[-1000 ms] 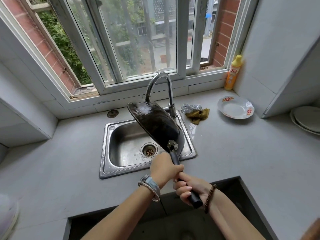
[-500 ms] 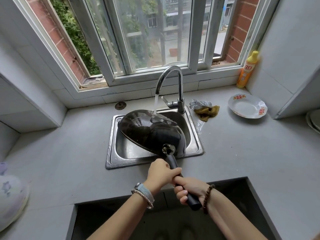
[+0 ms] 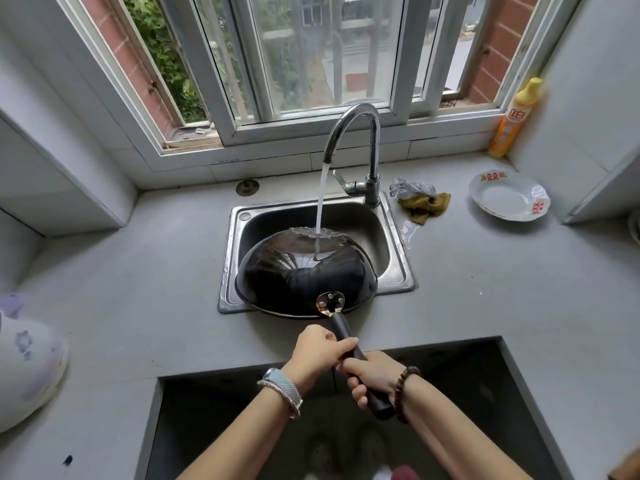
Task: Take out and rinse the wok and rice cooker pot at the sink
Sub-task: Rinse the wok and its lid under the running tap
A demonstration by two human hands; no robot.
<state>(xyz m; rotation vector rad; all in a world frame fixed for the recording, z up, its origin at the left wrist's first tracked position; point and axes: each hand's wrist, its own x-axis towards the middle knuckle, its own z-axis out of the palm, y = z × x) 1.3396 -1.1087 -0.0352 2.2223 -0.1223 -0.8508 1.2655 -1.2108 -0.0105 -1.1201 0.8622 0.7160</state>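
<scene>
Left hand (image 3: 320, 351) – fingers wrapped tight round the wok handle (image 3: 341, 327), on the part nearer the pan; silver band on the wrist.
Right hand (image 3: 372, 377) – clenched round the same handle farther back, touching the left hand; bead bracelet on the wrist.
Wok (image 3: 304, 271) – black, held over the sink (image 3: 232, 258), its rounded outer side turned up toward the camera, its near rim overlapping the sink's front edge. Its inside is out of sight.
Faucet (image 3: 372, 150) – running; the water stream (image 3: 320, 199) lands on the wok's far upper part and spreads there.
Sink basin – mostly hidden behind the wok; the drain is not visible.
Countertop (image 3: 138, 289) – right of the sink lie a steel scourer (image 3: 412, 188) and an olive cloth (image 3: 424, 206), touching; beyond them an empty white plate (image 3: 509, 199); in the corner an upright yellow detergent bottle (image 3: 512, 123).
White flower-printed object (image 3: 24, 358) – cut off by the left edge, not identifiable.
</scene>
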